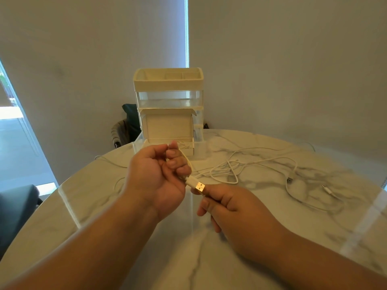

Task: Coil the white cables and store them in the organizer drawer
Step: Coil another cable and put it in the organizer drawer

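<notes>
My right hand (pixel 222 203) pinches the stiff plug (pixel 198 186); my left hand (pixel 159 176) has its fingers (pixel 178 164) closed around the cable (pixel 185 156). It looks light, limp and springy, so grip the loops. More cables (pixel 240 164) sprawl on the desk (pixel 272 227) before the open drawer (pixel 169 146).

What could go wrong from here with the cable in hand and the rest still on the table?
1. The left hand grips a small coil with the USB plug sticking out; loosening may let it spring open.
2. The loose white cables lie overlapped on the marble table; pulling one may drag or knot others.
3. The open drawer looks small and already holds cable; another coil may not fit.
</notes>
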`<control>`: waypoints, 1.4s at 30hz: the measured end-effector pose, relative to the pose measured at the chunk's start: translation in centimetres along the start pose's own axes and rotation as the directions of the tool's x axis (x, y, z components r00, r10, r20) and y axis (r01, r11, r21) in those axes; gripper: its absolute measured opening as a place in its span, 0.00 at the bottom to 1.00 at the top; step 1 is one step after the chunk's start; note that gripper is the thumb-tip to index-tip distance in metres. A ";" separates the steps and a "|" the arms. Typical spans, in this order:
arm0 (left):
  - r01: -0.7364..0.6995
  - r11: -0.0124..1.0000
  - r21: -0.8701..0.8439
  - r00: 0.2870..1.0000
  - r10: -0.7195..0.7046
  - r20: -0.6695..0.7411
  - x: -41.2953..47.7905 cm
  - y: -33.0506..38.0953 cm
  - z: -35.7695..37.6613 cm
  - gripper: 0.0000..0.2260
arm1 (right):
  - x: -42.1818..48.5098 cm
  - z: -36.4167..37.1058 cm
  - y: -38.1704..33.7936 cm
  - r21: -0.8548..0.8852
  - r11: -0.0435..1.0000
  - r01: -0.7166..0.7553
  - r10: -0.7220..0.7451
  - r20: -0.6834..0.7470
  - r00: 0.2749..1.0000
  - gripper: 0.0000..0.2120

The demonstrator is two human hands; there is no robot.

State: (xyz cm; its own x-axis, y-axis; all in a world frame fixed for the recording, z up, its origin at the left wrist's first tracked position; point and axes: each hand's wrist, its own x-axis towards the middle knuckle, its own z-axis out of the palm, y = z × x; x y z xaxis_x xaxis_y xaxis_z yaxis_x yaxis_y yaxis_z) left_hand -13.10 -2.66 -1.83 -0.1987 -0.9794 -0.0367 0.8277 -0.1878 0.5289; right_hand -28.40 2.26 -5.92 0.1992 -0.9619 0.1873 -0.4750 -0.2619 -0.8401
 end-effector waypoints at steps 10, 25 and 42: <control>-0.142 0.988 0.060 0.984 0.148 -0.102 1.4 1.5 -1.5 0.11 | -0.1 0.5 0.1 -0.116 0.992 0.048 -0.041 0.065 0.997 0.09; -0.435 0.065 0.898 0.895 0.139 0.423 1.4 -3.1 -3.2 0.10 | 0.6 -1.6 0.8 -0.305 0.928 0.213 -0.224 -0.002 0.975 0.08; -0.246 0.240 0.939 0.923 -0.237 0.303 1.4 -2.6 -3.2 0.18 | 0.8 -3.1 -0.1 -0.471 0.833 0.289 -0.301 0.051 0.952 0.11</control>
State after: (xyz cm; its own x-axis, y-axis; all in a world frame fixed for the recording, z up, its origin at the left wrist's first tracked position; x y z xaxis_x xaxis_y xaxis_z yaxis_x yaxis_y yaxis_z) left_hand -13.81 -3.78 -6.00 -0.5384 -0.8370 0.0975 -0.2449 0.2662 0.9323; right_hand -30.87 1.24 -4.13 0.3763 -0.8332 0.4053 -0.7422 -0.5329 -0.4063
